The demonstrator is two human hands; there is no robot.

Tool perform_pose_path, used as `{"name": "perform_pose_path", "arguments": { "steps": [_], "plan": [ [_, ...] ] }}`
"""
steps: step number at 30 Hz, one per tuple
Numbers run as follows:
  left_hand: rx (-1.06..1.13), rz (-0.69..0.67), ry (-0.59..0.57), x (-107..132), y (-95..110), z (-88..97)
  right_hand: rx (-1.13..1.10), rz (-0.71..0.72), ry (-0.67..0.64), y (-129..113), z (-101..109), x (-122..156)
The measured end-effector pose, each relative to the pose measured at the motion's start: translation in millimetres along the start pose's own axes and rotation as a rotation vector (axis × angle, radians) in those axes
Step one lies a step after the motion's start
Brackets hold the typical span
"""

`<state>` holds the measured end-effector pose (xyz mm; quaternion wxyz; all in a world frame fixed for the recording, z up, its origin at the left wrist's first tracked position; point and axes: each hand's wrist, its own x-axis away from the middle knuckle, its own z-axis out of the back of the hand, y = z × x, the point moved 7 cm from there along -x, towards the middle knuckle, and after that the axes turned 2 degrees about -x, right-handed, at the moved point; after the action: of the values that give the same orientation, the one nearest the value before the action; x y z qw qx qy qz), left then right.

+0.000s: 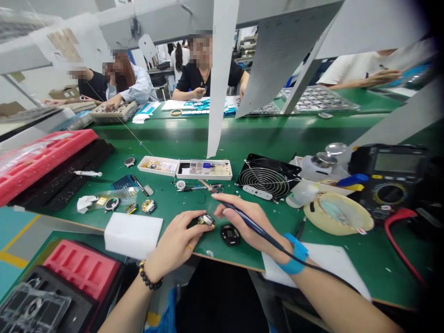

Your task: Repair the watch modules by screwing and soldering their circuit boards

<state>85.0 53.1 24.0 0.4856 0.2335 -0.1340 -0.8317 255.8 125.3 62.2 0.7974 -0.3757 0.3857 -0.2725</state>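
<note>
Our left hand pins the round board in a narrow grip while the grip of our right hand holds the soldering pen, so touching down likely needs steadiness.

Tool handle glossy, perhaps plastic; bench top matt; white block foam.

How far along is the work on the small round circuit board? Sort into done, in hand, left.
Done: unclear; similar small boards lie aside at left. In hand: the left hand pins the small round circuit board; the right hand holds a blue pen-shaped soldering iron beside it. Left: the black round case lies nearby, not joined.
</note>
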Motion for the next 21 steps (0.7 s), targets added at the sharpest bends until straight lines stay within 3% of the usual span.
{"name": "perform_pose_path", "arguments": {
  "steps": [6,10,16,21],
  "plan": [
    [0.07,0.099,0.074,-1,-7,4.6,-0.157,-0.037,0.293,-12,39,9],
    [0.052,0.149,0.13,0,-17,1.0,-0.221,-0.031,0.503,-33,83,41],
    [-0.049,0.061,0.219,6,-31,-7.5,-0.039,-0.084,0.919,-49,183,132],
    [-0.098,-0.191,0.271,0,-58,-25.6,0.24,-0.204,1.301,-49,290,209]
  ]
}}
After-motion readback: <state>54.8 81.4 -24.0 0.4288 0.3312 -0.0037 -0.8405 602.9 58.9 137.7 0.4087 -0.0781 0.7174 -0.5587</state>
